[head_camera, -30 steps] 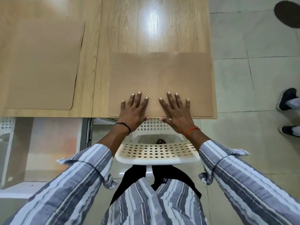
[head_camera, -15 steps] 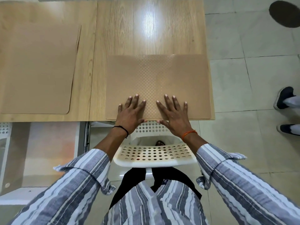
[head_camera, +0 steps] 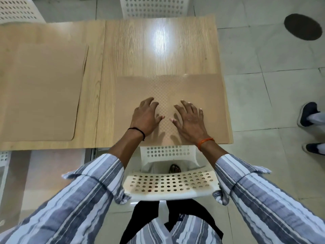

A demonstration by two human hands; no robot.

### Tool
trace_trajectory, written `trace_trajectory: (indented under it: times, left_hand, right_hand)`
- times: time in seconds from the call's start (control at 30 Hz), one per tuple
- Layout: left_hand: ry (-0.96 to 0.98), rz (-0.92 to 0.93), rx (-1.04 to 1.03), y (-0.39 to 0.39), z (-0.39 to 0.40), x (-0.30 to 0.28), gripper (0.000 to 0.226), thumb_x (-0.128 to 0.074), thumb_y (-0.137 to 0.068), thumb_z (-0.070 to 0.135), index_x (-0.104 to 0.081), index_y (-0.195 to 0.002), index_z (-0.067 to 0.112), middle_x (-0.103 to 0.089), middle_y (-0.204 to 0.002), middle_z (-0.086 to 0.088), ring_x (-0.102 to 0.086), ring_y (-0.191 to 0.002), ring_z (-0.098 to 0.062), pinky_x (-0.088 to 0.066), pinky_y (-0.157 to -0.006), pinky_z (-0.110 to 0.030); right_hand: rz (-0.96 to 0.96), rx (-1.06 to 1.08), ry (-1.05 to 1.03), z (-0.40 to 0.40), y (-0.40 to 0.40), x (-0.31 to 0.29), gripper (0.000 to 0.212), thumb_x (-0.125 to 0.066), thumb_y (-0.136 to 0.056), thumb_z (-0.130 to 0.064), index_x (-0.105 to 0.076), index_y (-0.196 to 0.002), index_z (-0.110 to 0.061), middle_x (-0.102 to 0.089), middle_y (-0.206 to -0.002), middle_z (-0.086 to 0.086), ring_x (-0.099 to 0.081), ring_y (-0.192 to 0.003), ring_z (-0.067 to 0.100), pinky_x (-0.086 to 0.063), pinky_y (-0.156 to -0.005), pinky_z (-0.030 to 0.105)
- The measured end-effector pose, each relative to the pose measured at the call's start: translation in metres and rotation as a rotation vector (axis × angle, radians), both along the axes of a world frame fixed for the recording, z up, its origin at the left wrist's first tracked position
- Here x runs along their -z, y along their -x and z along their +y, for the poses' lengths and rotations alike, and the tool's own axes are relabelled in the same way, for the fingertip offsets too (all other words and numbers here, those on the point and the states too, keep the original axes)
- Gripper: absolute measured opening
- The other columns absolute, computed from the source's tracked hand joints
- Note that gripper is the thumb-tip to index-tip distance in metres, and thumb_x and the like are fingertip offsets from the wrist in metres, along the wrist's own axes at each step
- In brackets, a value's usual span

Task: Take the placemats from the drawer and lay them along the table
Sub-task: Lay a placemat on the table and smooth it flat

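A tan placemat [head_camera: 202,92] with a dotted texture lies flat at the near right end of the wooden table [head_camera: 140,50]. My left hand [head_camera: 146,116] and my right hand [head_camera: 190,118] hover side by side over its near half, fingers relaxed and slightly bent, holding nothing. Shadows of both hands fall on the mat beneath them. A second tan placemat [head_camera: 40,92] lies flat on the table's left section.
A white perforated chair [head_camera: 168,185] stands tucked at the table's near edge, between me and the mat. Two more white chairs [head_camera: 154,6] stand at the far side. Someone's dark shoes [head_camera: 307,113] are on the tiled floor at the right. A dark round patch [head_camera: 303,26] marks the floor.
Both hands have lifted from pressing flat on the mat's near edge and moved farther over it, fingers now loosely bent. The camera has risen, showing more of the table's far side.
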State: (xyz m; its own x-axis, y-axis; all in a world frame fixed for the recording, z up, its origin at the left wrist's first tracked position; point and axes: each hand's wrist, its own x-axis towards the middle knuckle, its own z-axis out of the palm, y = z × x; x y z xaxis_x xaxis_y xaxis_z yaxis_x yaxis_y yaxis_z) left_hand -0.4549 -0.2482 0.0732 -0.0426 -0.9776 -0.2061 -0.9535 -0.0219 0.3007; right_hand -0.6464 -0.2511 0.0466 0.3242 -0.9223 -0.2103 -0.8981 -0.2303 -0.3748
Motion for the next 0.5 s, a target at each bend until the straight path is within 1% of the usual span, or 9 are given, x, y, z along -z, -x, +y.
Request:
trace_trajectory:
  times: [0.1,0.17,0.27,0.33,0.4,0.5]
  left_hand:
    - [-0.029,-0.089,0.095,0.008,-0.039,0.0,0.07,-0.068,-0.088,0.03,-0.034,-0.146,0.014,-0.014,-0.161,-0.008,-0.016,-0.148,-0.027,-0.033,-0.113,-0.044]
    - [-0.077,-0.161,0.153,0.009,-0.06,0.002,0.083,-0.073,-0.083,0.023,-0.025,-0.151,0.015,0.0,-0.164,-0.007,-0.003,-0.15,-0.027,-0.027,-0.116,-0.043]
    - [-0.204,-0.195,0.184,0.004,-0.088,0.006,0.112,-0.083,-0.071,0.03,-0.01,-0.155,0.016,0.011,-0.163,-0.005,0.005,-0.151,-0.026,-0.022,-0.118,-0.043]
    - [-0.323,-0.195,0.174,0.0,-0.098,0.009,0.125,-0.085,-0.067,0.039,0.0,-0.156,0.017,0.016,-0.163,-0.004,0.007,-0.151,-0.026,-0.017,-0.12,-0.045]
    - [-0.405,-0.199,0.163,-0.002,-0.104,0.013,0.134,-0.086,-0.064,0.044,0.009,-0.156,0.02,0.022,-0.161,-0.002,0.011,-0.15,-0.025,-0.013,-0.121,-0.047]
    - [-0.463,-0.209,0.133,0.002,-0.111,0.014,0.141,-0.088,-0.061,0.043,0.016,-0.154,0.023,0.029,-0.159,-0.001,0.017,-0.149,-0.026,-0.011,-0.12,-0.052]
  right_hand:
    - [0.005,0.028,0.003,-0.032,-0.01,0.003,0.057,-0.039,-0.102,-0.044,-0.028,-0.153,-0.023,-0.017,-0.164,0.002,-0.014,-0.15,0.026,-0.012,-0.119,0.059]
    - [0.015,0.031,0.003,-0.049,-0.019,0.007,0.056,-0.038,-0.103,-0.038,-0.025,-0.154,-0.02,-0.015,-0.164,0.002,-0.011,-0.151,0.025,-0.011,-0.12,0.057]
    - [0.045,-0.007,0.009,-0.074,-0.03,0.015,0.058,-0.036,-0.103,-0.03,-0.018,-0.156,-0.017,-0.01,-0.166,0.002,-0.007,-0.153,0.025,-0.009,-0.122,0.054]
    - [0.066,-0.022,0.019,-0.088,-0.038,0.022,0.059,-0.033,-0.103,-0.028,-0.013,-0.157,-0.015,-0.006,-0.166,0.003,-0.004,-0.153,0.024,-0.006,-0.123,0.052]
    - [0.082,-0.016,0.021,-0.102,-0.045,0.029,0.061,-0.032,-0.104,-0.029,-0.008,-0.158,-0.015,0.0,-0.167,0.002,0.001,-0.154,0.023,-0.003,-0.123,0.05]
    - [0.081,0.03,0.031,-0.119,-0.053,0.037,0.063,-0.03,-0.104,-0.033,-0.004,-0.158,-0.017,0.004,-0.167,0.0,0.004,-0.154,0.021,0.002,-0.124,0.048]
